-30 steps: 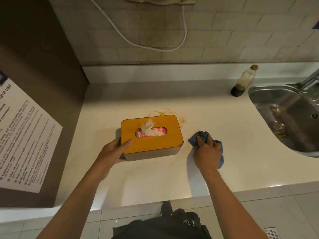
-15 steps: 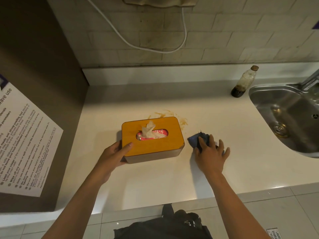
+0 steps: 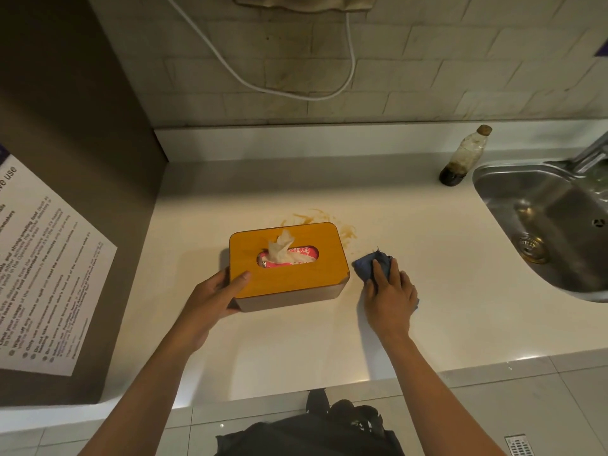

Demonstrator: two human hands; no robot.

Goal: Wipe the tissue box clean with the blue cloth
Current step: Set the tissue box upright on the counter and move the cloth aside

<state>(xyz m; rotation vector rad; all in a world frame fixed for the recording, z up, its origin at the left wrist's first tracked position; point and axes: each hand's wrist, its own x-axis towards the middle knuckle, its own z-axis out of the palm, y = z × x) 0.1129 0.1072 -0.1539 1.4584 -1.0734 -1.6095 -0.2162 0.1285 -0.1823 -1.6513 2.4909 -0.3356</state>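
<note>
The tissue box (image 3: 289, 266) sits upright at the center of the counter (image 3: 427, 291), wooden lid up, 1 tissue protruding. The left hand (image 3: 210, 297) grips its 9 o'clock end, thumb on the lid. The blue cloth (image 3: 370, 266) lies bunched just beside the box at 3 o'clock; the right hand (image 3: 390, 296) presses it flat, fingers extended, gripping nothing. Recommended: gather the cloth firmly, hold the box steady, wipe the lid clear of the tissue. Brown stains (image 3: 347, 230) mark the counter at 1 o'clock.
</note>
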